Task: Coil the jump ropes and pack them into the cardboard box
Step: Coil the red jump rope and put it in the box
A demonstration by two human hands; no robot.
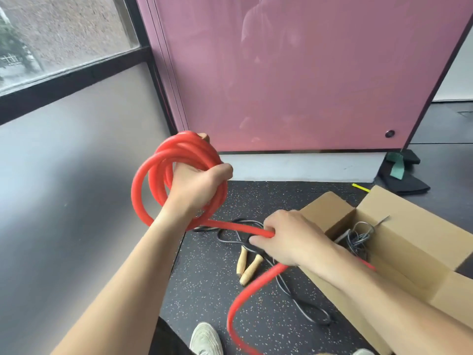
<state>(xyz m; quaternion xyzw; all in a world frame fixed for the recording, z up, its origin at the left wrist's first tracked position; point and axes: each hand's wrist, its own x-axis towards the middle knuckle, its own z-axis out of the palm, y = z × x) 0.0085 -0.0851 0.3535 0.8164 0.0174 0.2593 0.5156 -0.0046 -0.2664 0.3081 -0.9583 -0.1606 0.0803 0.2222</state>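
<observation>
The left hand point(197, 185) gripped the red rope's point(143, 183) coil, the right hand point(286, 239) its loose tail; a grey rope point(358, 237) sat boxed point(409, 226), a black rope point(294, 293) lay uncoiled on the floor.

We see a thick red rope point(143, 185) wound into several loops held up in the air, its free length running down past a shoe to the floor. A thin black rope point(294, 293) with two pale wooden handles point(247, 266) lies loose and tangled on the speckled floor beside an open cardboard box point(409, 242), which holds a coiled grey rope point(358, 239).
</observation>
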